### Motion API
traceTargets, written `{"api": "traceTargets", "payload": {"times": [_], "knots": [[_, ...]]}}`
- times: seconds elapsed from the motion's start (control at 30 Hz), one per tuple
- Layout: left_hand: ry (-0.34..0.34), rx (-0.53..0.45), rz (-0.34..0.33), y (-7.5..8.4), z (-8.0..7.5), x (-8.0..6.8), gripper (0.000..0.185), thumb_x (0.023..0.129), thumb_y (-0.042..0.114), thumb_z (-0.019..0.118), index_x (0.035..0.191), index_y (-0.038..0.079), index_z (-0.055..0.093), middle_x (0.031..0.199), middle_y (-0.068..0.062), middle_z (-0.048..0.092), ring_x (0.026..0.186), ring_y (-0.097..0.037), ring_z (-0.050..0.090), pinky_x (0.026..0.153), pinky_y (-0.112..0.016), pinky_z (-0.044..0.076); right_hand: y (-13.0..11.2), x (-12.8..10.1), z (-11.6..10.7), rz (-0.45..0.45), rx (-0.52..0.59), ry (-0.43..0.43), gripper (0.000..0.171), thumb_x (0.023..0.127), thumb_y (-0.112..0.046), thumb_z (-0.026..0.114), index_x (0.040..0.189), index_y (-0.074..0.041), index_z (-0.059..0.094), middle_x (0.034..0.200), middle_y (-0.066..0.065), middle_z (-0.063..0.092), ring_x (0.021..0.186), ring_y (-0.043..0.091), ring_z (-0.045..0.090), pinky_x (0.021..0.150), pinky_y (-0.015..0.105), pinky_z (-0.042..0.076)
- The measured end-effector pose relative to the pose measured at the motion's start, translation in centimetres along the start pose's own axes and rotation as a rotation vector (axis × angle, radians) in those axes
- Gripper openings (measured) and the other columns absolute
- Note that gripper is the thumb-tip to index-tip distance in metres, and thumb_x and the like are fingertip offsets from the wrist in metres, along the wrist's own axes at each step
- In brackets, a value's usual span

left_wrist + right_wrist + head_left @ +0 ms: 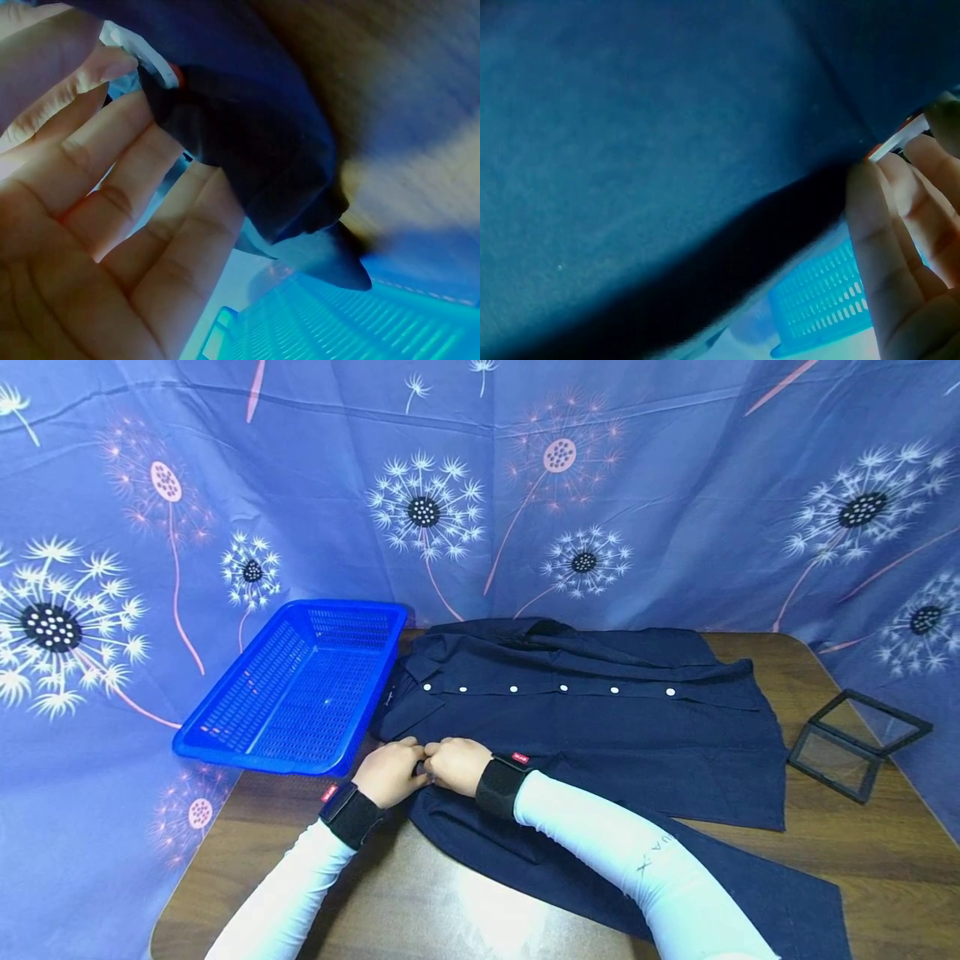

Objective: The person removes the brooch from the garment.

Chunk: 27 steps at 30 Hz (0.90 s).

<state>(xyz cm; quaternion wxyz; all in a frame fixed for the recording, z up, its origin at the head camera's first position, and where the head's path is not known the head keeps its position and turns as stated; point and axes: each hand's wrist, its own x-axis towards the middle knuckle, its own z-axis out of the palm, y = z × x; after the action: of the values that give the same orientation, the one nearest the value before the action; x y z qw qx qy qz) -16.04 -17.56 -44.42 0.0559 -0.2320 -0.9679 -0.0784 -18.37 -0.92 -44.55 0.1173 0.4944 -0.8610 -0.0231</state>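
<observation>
A navy button-up shirt [570,735] lies spread on the table, collar to the left, its row of white buttons [564,688] facing up. My left hand [388,770] and right hand [459,765] meet at its near shoulder, by the top of the near sleeve [480,835]. Both pinch the dark cloth there, fingertips close together. Between the fingers shows a small pale flat piece with a reddish edge [154,56], also seen as a thin strip [900,139] in the right wrist view; I cannot tell what it is. The left fingers [187,225] lie partly behind the cloth.
A blue plastic basket [345,747] stands at the left, against the collar end of the shirt. On the right lies a black-framed folding object [836,768] with clear panels. The wooden table [885,852] backs onto a blue dandelion-print curtain [480,460].
</observation>
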Motion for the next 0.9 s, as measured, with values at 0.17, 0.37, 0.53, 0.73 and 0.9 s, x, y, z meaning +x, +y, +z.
{"api": "traceTargets", "payload": {"times": [0.17,0.37,0.53,0.73,0.9], "knots": [[0.011,-0.002,0.007,0.03,-0.07,-0.02,0.024,0.073,0.029,0.083,0.080,0.011,0.069,0.073,-0.001,0.057,0.067,-0.025,0.064,0.057,-0.039,0.048,0.04,0.05,-0.15,0.005,0.012,-0.021,0.009,0.083,-0.026,0.074,0.091,-0.022,0.075,0.087,-0.004,0.065,0.075,0.015,0.067,0.066,0.030,0.054],[0.012,0.004,0.003,-0.01,0.05,-0.14,0.023,0.074,0.028,0.082,0.079,0.010,0.069,0.070,0.000,0.055,0.064,-0.024,0.062,0.054,-0.036,0.045,0.11,0.17,0.11,0.009,0.042,-0.045,0.009,0.085,-0.025,0.073,0.093,-0.023,0.075,0.088,-0.004,0.065,0.076,0.014,0.067,0.068,0.029,0.054],[0.019,-0.008,0.004,0.12,-0.08,-0.29,0.023,0.074,0.027,0.083,0.079,0.009,0.069,0.069,-0.001,0.054,0.064,-0.024,0.062,0.054,-0.037,0.045,0.09,0.17,0.11,0.007,0.063,-0.037,0.006,0.085,-0.025,0.072,0.090,-0.022,0.075,0.086,-0.004,0.065,0.075,0.014,0.066,0.067,0.029,0.053],[0.016,-0.014,0.005,0.11,-0.07,-0.35,0.023,0.073,0.026,0.083,0.078,0.009,0.068,0.069,0.000,0.054,0.064,-0.024,0.063,0.054,-0.037,0.045,0.08,0.17,-0.03,0.000,0.075,-0.054,0.006,0.084,-0.025,0.073,0.090,-0.022,0.074,0.088,-0.004,0.065,0.076,0.014,0.066,0.068,0.029,0.053],[0.012,-0.018,0.005,0.11,-0.09,-0.20,0.023,0.073,0.026,0.083,0.078,0.009,0.068,0.069,0.000,0.054,0.064,-0.024,0.062,0.054,-0.036,0.044,0.14,0.16,-0.12,0.003,0.074,-0.060,0.007,0.084,-0.024,0.074,0.090,-0.022,0.074,0.088,-0.004,0.065,0.076,0.014,0.066,0.068,0.028,0.053]]}}
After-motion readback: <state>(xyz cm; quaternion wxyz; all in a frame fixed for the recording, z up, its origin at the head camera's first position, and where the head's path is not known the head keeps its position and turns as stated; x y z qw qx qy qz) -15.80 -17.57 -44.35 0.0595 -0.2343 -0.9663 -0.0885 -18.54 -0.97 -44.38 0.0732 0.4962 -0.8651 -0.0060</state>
